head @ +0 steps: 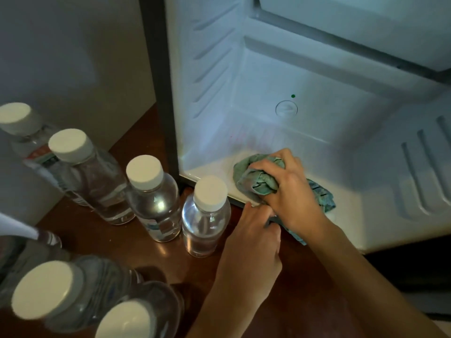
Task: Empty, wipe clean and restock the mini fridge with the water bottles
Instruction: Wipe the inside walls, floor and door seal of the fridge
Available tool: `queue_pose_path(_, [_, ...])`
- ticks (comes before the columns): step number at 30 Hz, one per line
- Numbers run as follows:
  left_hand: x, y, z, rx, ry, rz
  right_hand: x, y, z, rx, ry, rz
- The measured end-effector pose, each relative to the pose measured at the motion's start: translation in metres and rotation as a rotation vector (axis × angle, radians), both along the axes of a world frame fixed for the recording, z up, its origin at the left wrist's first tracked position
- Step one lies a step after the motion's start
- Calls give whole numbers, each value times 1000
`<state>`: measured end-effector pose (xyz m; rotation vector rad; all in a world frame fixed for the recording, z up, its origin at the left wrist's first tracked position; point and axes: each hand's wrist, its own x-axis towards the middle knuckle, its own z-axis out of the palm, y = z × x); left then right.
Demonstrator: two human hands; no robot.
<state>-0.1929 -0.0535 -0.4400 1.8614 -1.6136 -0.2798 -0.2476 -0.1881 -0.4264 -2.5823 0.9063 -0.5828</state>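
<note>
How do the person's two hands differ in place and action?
The right hand is inside the fridge, the left hand outside at its front lip. The right hand grips the bunched green cloth on the fridge floor; the left hand's fingers curl beside the cloth's hanging tail, hold unclear. Both are bare.

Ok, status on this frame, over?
Right grip clutching crumpled green cloth on white mini fridge floor. Left grip at front lip, hold unclear. Clear plastic water bottles out on brown wooden surface. Nothing blocking.
</note>
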Motion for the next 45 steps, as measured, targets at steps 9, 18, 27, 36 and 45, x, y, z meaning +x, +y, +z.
queue_pose_path(9, [-3,-1,-14,-43,-72,-61,83,-88,-2,-99,86,-188])
queue_pose_path(18, [-2,0,-4,18,41,-19,89,-87,6,-54,122,-190])
queue_pose_path(27, [-2,6,-2,66,-9,-59,37,-7,2,57,0,141])
queue_pose_path(36, [-1,7,-5,26,-52,-75,41,-5,6,44,50,153])
queue_pose_path(45, [3,-1,-9,-41,-74,-89,113,-81,15,-39,235,-134])
